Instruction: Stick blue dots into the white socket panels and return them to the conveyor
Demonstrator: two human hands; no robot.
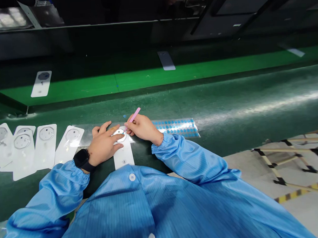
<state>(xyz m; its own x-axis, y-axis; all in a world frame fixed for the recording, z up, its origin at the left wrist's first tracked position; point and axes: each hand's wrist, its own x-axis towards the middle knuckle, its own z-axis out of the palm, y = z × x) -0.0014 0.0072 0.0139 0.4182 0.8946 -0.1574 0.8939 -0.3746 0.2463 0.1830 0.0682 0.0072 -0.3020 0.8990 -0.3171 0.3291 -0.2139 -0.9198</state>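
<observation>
A white panel (123,153) with an octagonal window at its top lies on the green bench in front of me. My left hand (104,143) rests with spread fingers on the panel's left side, fingertips at the window. In my right hand (142,127) is a pair of pink tweezers (134,116), slanting up to the right. Their tip points down at the window, where a small blue spot shows. Beneath my hands runs a clear sheet (172,128) with rows of blue round stickers on its right part.
Several similar white panels (46,146) lie overlapping on the left. On the green strip behind the bench lie a white panel (40,89), another flat panel (167,61) and a blurred one (296,52). A pipe-frame rack (289,159) stands on the floor at right.
</observation>
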